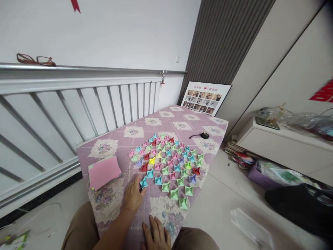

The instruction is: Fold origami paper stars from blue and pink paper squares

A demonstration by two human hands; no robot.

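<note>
Folded paper pieces (170,163) in green, pink, blue, red, yellow and purple stand in slanting rows on the cloth-covered table (182,125). Each has a square, bowl-like shape with pointed corners. At the near left end of the rows, my left hand (134,195) has its thumb and index finger around a blue origami piece (143,183), which rests on the cloth. My right hand (156,236) lies palm down near the table's front edge, fingers stretched out, holding nothing. Left of my left hand is a stack of pink paper sheets (104,172).
A black tape measure (204,135) lies toward the right. A framed photo board (205,98) leans at the far end. Along the left runs a white radiator (104,107), with glasses (36,60) on its pipe. A purple bin (256,175) and black bag (296,205) are right.
</note>
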